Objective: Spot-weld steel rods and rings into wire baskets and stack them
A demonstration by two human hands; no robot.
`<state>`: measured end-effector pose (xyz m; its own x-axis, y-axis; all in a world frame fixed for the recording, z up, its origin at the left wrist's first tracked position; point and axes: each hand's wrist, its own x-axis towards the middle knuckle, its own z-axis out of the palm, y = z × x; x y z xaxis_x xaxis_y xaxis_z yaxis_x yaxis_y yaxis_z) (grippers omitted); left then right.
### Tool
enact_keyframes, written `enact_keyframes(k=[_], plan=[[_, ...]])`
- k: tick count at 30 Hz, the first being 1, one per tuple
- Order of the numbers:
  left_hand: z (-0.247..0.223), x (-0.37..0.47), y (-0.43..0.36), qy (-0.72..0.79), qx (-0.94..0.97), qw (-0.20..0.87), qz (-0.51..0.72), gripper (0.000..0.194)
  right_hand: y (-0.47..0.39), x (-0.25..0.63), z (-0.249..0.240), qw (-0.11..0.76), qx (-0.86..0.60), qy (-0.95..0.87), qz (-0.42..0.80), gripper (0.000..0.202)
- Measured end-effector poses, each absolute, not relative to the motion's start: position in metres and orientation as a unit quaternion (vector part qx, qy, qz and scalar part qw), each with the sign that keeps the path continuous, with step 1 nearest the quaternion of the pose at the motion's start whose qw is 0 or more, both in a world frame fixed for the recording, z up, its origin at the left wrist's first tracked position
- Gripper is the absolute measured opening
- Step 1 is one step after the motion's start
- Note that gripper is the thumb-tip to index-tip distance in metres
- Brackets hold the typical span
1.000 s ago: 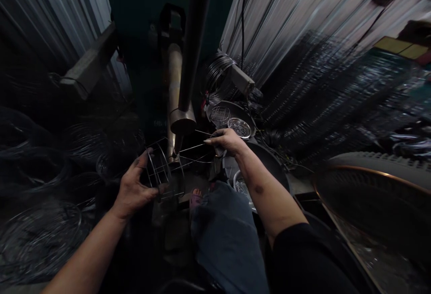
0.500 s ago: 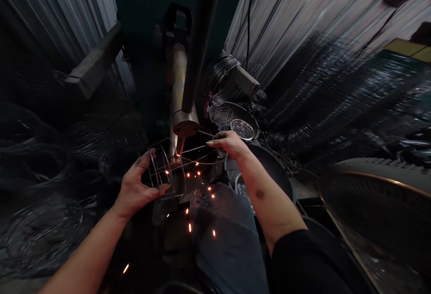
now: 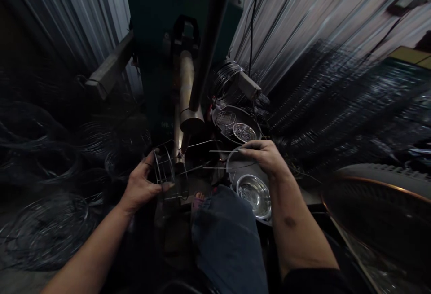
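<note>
My left hand (image 3: 143, 184) grips a small round wire cage (image 3: 172, 164) by its side, thumb below and fingers above. The cage sits at the tip of a spot welder's electrode (image 3: 185, 143), which reaches down from a thick metal cylinder (image 3: 191, 120). Off to the right, my right hand (image 3: 264, 154) pinches a thin straight metal wire (image 3: 222, 151) pointing left towards the cage. Another wire (image 3: 215, 167) runs just below it; whether my fingers hold that one too is unclear. Dim light and blur hide where the cage touches the electrode.
Under my right hand are a shiny metal bowl (image 3: 254, 195) and a dark tray (image 3: 237, 164). Behind stands a pan (image 3: 218, 113) with small wire parts. Wire coils (image 3: 50, 231) lie left, a coil (image 3: 226, 81) hangs ahead, and a fan (image 3: 377, 204) stands right.
My right hand has moved right, away from the cage, with wire in its fingers. The orange sparks at the electrode are gone. My left hand still holds the cage; the view has shifted slightly.
</note>
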<state>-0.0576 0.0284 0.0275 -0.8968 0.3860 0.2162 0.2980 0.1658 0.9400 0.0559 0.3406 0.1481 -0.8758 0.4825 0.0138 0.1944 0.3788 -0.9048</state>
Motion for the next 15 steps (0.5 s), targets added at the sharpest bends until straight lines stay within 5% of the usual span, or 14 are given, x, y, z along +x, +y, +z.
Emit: enact_keyframes(k=[15], plan=[[0.024,-0.062,0.024,0.791,0.26,-0.056,0.551,0.095,0.295,0.006,0.12,0.03,-0.106,-0.807,0.58,0.037]])
